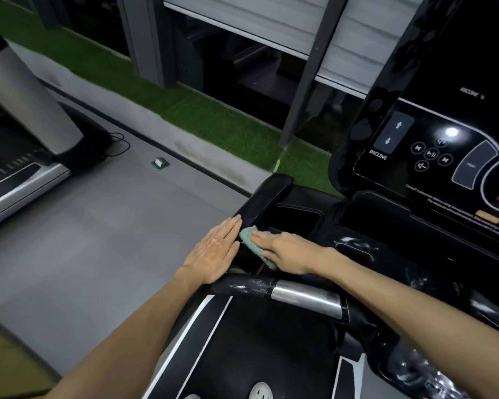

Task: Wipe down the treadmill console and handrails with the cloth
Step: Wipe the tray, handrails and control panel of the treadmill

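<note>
The right hand (288, 250) lies flat on the small pale green ribbed cloth (247, 237) and presses it onto the glossy black console tray edge (267, 197). The left hand (213, 251) rests just beside it, fingers straight and together. Below them runs the black and silver handrail (306, 298); to the right stands the dark control panel (432, 156).

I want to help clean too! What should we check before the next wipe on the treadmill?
1. Cloth under the right hand: ok, the fingers press it flat.
2. Cloth touching the black console arm: ok.
3. Left hand clear of the cloth: ok, it lies flat just beside it.
4. Console buttons already wiped: cannot tell.
5. Handrail already wiped: cannot tell.
</note>
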The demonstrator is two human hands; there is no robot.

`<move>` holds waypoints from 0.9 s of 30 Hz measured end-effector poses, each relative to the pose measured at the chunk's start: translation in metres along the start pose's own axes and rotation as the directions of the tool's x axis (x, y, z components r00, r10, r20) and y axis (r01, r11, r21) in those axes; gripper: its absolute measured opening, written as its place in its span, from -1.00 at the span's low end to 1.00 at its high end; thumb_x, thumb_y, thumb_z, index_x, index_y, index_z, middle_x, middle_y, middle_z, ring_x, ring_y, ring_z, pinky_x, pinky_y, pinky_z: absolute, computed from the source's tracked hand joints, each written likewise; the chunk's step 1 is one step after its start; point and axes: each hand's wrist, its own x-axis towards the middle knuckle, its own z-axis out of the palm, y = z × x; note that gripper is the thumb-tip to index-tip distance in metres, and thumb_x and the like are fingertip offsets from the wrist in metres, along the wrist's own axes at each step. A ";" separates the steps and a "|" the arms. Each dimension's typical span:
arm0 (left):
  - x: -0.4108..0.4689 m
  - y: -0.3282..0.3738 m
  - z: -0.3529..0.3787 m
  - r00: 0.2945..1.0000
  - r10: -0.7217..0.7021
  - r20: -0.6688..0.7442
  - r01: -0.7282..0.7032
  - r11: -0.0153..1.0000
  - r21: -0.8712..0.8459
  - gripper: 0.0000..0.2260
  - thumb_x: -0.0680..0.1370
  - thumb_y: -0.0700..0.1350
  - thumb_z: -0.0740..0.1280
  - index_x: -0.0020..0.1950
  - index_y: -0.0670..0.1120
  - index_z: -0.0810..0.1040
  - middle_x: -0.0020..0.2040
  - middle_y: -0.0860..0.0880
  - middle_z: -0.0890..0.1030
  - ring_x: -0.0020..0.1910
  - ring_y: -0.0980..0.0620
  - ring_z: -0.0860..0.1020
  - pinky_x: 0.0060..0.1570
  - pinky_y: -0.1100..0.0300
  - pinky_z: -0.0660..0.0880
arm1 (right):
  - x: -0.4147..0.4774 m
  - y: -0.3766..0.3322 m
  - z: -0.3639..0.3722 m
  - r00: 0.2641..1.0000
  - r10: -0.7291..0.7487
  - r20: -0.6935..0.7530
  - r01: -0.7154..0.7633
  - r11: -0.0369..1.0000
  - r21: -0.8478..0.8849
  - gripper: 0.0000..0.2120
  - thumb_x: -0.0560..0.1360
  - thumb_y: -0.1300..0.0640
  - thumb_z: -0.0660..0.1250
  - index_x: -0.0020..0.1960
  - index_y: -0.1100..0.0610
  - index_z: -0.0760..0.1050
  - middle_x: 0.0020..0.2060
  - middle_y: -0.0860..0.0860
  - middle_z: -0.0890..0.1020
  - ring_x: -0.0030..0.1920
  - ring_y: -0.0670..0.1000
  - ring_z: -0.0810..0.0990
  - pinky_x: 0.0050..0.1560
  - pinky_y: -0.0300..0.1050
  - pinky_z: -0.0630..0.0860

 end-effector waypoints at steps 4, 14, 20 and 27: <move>0.001 0.002 -0.002 1.000 0.002 -0.001 -0.002 1.000 0.010 -0.33 0.55 0.19 -0.25 0.60 -0.08 -0.01 0.60 0.04 -0.02 0.58 0.12 -0.04 0.54 0.20 -0.12 | -0.038 0.028 -0.008 0.999 0.043 0.017 -0.043 0.998 -0.035 -0.63 0.64 0.04 0.08 0.43 0.01 0.27 0.51 -0.08 0.21 0.26 0.15 0.51 0.27 0.15 0.42; 0.003 0.001 0.001 1.000 -0.004 -0.012 0.004 1.000 0.000 -0.36 0.57 0.17 -0.22 0.60 -0.10 0.02 0.60 0.04 0.02 0.57 0.13 -0.02 0.55 0.17 -0.07 | 0.023 -0.012 -0.014 0.986 0.159 0.058 -0.160 0.987 0.023 -0.73 0.64 0.06 0.05 0.08 0.23 0.43 0.00 0.22 0.56 -0.06 0.21 0.57 -0.03 0.05 0.49; 0.001 0.003 -0.001 1.000 -0.001 -0.022 0.001 1.000 0.000 -0.35 0.57 0.19 -0.22 0.60 -0.08 0.02 0.60 0.06 0.00 0.57 0.13 -0.03 0.54 0.20 -0.10 | -0.020 0.006 -0.022 0.961 0.267 0.075 -0.267 0.964 -0.003 -0.65 0.65 -0.04 0.01 0.03 0.19 0.44 0.00 0.20 0.55 -0.02 0.26 0.57 -0.01 0.02 0.47; 0.001 0.003 -0.002 1.000 0.005 -0.017 -0.004 1.000 0.028 -0.33 0.56 0.19 -0.25 0.60 -0.10 0.00 0.61 0.03 -0.01 0.57 0.13 -0.06 0.45 0.34 -0.25 | 0.007 -0.016 -0.012 0.980 0.192 0.050 -0.194 0.981 0.032 -0.79 0.62 0.15 0.08 0.20 0.22 0.34 0.15 0.22 0.51 0.14 0.25 0.53 0.08 0.03 0.44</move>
